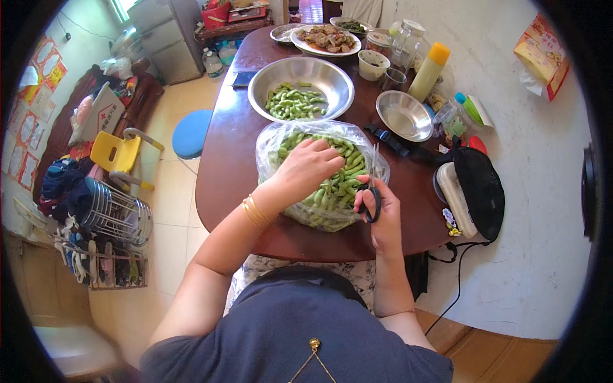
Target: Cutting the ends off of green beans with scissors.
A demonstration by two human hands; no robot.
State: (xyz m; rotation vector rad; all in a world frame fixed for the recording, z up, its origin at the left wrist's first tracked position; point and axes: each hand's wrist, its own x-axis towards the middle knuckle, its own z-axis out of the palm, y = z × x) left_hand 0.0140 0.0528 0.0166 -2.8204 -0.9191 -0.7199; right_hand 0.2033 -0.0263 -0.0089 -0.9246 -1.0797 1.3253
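A clear plastic bag [268,148] full of green soybean pods [330,194] lies open at the near end of the table. My left hand [311,163] is over the bag, its fingers bent down among the pods. Their tips are hidden, so whether they pinch a pod is not visible. At the bag's right side, my right hand [387,210] holds scissors [374,203] by their black handles, the blades pointing away from me. Just beyond the bag stands a wide stainless steel basin [335,81] with more green pods [292,101] in it.
A small steel bowl [404,115], a strap with a buckle [389,139] and a black bag [479,191] are on the right of the brown table [222,182]. A yellow-capped bottle [429,72], jars and plates of food [326,39] stand farther back. A blue stool [191,134] is left.
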